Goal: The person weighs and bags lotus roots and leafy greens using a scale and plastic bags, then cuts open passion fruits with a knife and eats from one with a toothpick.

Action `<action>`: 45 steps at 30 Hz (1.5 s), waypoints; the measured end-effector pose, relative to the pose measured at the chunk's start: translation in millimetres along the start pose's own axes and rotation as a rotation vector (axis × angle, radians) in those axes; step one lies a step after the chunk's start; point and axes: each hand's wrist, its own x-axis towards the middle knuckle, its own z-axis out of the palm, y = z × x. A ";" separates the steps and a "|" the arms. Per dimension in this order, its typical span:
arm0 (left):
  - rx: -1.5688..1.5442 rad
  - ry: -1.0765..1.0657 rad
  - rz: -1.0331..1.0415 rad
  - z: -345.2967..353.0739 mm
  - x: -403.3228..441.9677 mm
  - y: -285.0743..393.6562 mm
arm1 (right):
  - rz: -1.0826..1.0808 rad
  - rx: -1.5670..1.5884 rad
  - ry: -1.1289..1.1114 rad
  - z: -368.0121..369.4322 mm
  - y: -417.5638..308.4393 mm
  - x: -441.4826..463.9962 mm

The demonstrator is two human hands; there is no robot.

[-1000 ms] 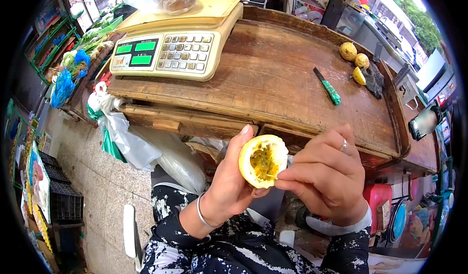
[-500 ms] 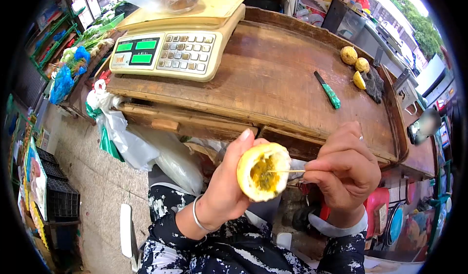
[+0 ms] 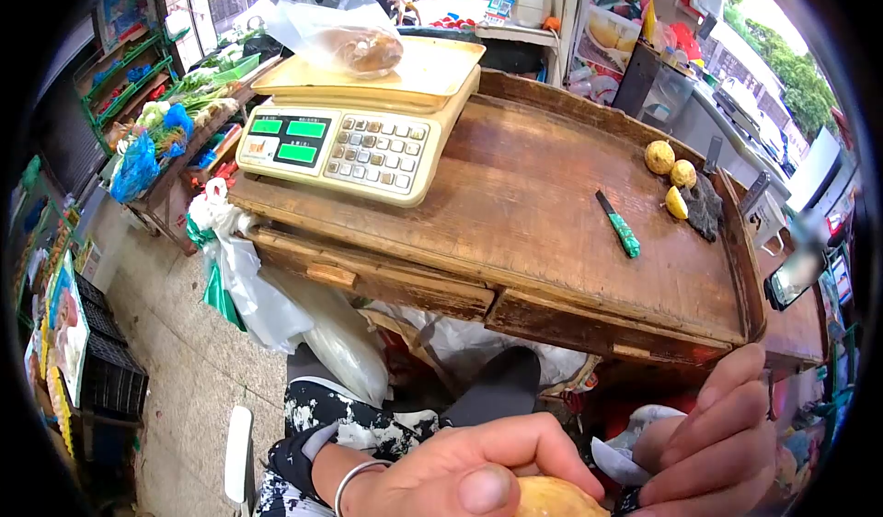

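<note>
A halved yellow passion fruit (image 3: 556, 499) sits low at the bottom edge, skin side towards me. My left hand (image 3: 469, 471) is closed around it, thumb on top and index finger curled over. The cut face with its pulp is hidden. Just right of the fruit is my right hand (image 3: 717, 443), its fingers bent and close together. Its thumb and fingertips are out of sight, and the thin wooden stick from earlier does not show. On the table, a green-handled knife (image 3: 618, 225) lies away from both hands.
The wooden table (image 3: 524, 167) has drawers facing me. A scale (image 3: 340, 149) carries a bagged item (image 3: 368, 52). Two yellow fruits (image 3: 659, 156), a cut piece (image 3: 676, 203) and a dark cloth (image 3: 705, 209) lie at right. Plastic bags (image 3: 248, 278) hang at the left front.
Both hands have dropped to the bottom of the view, the right one also farther right. The fruit has tipped so its pulp no longer shows. The stick has gone from sight. The view has tilted up.
</note>
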 end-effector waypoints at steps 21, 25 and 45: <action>0.063 -0.228 0.056 4.3 1.6 11.9 | 0.134 0.607 -0.119 2.8 7.0 7.8; 0.141 -0.103 -0.014 8.4 0.2 8.5 | 0.110 0.433 -0.088 -7.2 10.7 1.9; 0.220 0.496 -0.084 12.0 32.7 27.0 | 0.208 -0.166 0.177 14.9 22.8 -18.3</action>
